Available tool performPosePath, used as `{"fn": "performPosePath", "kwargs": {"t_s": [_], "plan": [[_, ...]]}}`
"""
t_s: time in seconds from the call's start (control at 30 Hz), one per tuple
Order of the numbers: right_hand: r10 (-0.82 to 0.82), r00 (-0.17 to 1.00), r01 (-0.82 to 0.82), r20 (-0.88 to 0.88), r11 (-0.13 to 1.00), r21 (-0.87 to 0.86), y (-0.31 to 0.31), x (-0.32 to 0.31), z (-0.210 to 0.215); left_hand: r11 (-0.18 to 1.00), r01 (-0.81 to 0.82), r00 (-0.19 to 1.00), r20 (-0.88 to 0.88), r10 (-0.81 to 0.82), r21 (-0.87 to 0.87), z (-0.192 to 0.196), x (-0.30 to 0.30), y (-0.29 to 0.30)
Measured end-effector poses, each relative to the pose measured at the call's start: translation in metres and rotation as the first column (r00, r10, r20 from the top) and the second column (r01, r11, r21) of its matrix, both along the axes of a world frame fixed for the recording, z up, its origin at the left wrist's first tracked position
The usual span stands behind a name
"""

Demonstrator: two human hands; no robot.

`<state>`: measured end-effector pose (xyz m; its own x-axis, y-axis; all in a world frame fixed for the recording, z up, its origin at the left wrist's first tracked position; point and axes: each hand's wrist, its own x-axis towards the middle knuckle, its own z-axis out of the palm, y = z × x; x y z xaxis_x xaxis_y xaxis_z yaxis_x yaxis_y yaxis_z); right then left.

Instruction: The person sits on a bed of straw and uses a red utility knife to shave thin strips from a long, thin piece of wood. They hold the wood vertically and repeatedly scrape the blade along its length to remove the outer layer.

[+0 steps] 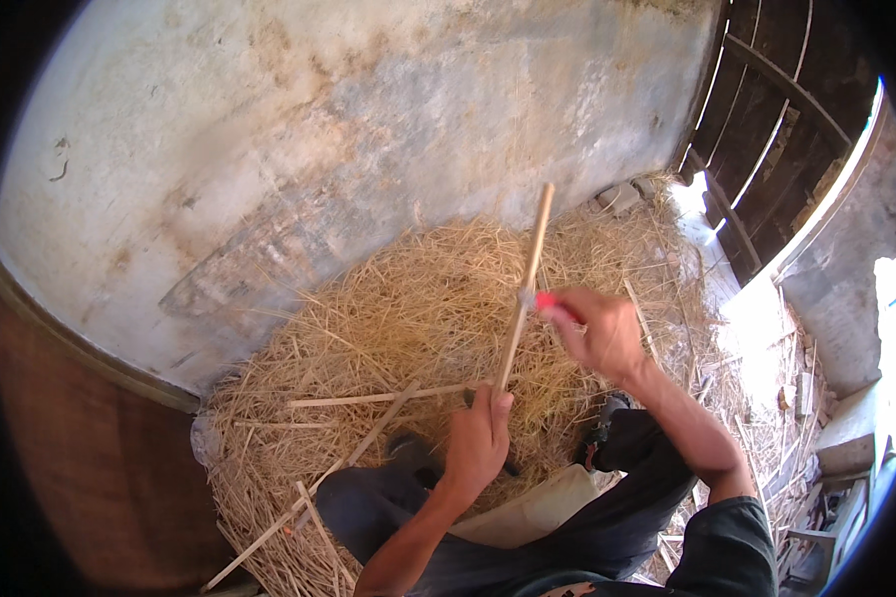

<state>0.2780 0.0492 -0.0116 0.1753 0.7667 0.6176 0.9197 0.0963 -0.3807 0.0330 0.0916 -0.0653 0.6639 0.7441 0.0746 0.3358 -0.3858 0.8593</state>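
Observation:
A pale wooden stick [537, 244] stands up at a slant in front of me, its top end leaning away and to the right. Its lower part is gripped by my left hand [476, 446], with the fingers wrapped round it. To the right, my right hand [604, 330] is closed on a small red-handled tool [545, 299]. The tool's greyish head meets the stick about halfway up; it is blurred, so I cannot tell its exact kind.
Straw and thin shavings [418, 308] cover the floor, with loose sticks [368, 400] lying on them. A stained plaster wall [368, 139] rises behind. A pale sheet [538, 509] lies between my legs. Slatted dark wood [767, 149] stands at far right, near a stone block [619, 198].

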Motion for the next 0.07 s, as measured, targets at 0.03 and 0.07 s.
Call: {"fn": "performPosePath", "kwargs": {"t_s": [0.03, 0.07], "plan": [[-0.104, 0.993, 0.098, -0.055, 0.989, -0.111, 0.003, 0.019, 0.005, 1.0, 0.026, 0.999, -0.027, -0.026, -0.006, -0.005, 0.001, -0.004], [-0.204, 0.973, 0.177, -0.104, 0.958, -0.224, 0.007, 0.039, 0.009, 0.999, 0.042, 0.997, -0.058, -0.043, -0.011, -0.012, 0.0, -0.007]]}}
